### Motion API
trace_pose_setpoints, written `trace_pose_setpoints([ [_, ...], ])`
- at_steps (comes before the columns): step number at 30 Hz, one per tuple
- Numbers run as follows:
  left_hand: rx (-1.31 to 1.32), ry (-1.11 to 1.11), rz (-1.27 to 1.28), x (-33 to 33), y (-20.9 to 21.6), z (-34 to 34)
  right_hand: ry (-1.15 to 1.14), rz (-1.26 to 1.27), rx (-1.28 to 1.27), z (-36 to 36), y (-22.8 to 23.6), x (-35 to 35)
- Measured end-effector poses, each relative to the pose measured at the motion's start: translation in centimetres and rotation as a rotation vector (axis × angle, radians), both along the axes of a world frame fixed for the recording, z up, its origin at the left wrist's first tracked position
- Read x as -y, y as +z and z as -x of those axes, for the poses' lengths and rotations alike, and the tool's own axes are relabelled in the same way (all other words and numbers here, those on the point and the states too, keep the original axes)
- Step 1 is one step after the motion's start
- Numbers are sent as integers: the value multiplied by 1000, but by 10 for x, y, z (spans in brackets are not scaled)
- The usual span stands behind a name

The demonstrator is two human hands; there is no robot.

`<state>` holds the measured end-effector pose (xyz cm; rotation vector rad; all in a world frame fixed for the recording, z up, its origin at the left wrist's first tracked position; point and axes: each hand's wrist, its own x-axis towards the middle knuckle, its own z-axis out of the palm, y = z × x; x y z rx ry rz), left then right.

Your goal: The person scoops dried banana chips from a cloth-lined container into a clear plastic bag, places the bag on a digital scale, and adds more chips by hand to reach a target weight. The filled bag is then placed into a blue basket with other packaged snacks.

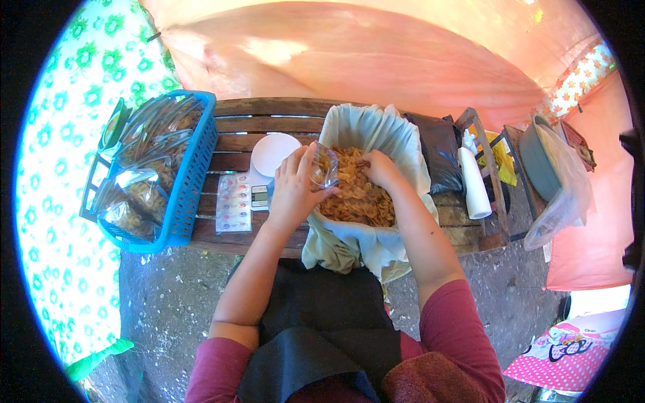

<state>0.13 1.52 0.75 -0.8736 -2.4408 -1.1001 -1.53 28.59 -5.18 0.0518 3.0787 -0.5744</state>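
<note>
My left hand [293, 183] is closed on a clear plastic bag [325, 168], its mouth facing the brown chips [359, 201]. Those thin, curled chips lie in a container lined with pale cloth [420, 181], right in front of me. My right hand [381, 169] reaches into the far part of the pile, its fingers curled around some chips and partly hidden. Just left of my left hand stands a white kitchen scale [276, 153] with a round plate and a small display. Beside it lies a sheet of printed stickers [233, 205].
A blue basket [195, 174] of filled clear bags [144, 191] stands at the left on the slatted wooden bench [259, 107]. To the right are a black plastic bag [433, 151], a white roll [476, 185], a wooden frame [494, 181] and a grey basin [545, 158] with clear plastic.
</note>
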Motion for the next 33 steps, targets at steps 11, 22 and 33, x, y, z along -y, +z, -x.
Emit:
trace_pose_setpoints([
  [11,-11,-10,-2,-6,0,2,-29,693,76,-7,99,25],
  [22,12,1,13,-4,1,4,-150,32,68,0,18,0],
  [33,25,5,32,-7,0,3,-132,622,123,-9,84,0],
])
